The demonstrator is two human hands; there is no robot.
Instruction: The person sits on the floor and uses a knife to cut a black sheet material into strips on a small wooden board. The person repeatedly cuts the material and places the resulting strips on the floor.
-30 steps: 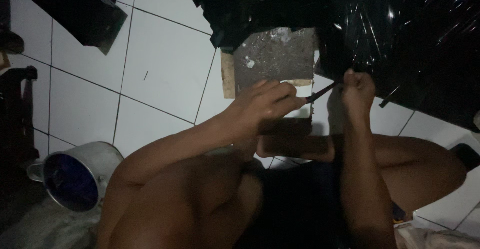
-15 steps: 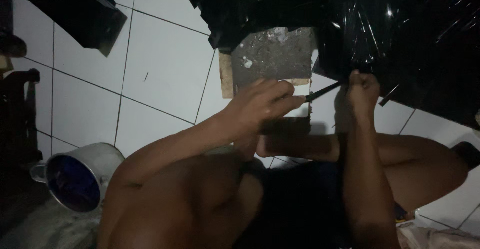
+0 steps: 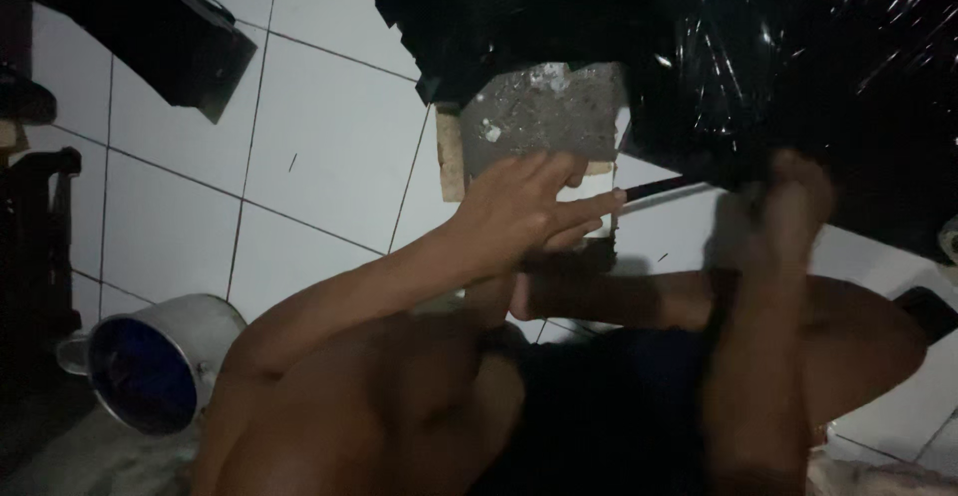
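My left hand (image 3: pixel 529 209) lies with its fingers stretched out flat over the near edge of a rough grey block (image 3: pixel 544 107). The block rests on a pale wooden board (image 3: pixel 451 152) on the white tiled floor. The fingertips touch the end of a thin dark blade (image 3: pixel 659 190). My right hand (image 3: pixel 788 202) is blurred and closed on the blade's other end, just under a sheet of black plastic (image 3: pixel 758 47). My bare legs fill the lower part of the view.
A metal pot (image 3: pixel 150 366) with a dark blue inside lies tipped at the lower left. A dark object (image 3: pixel 170 37) sits on the tiles at the upper left. A dark piece of furniture (image 3: pixel 35 227) stands along the left edge.
My right hand has shifted to the right and a little lower, drawing the blade with it. My left hand stays on the block, fingers now flatter.
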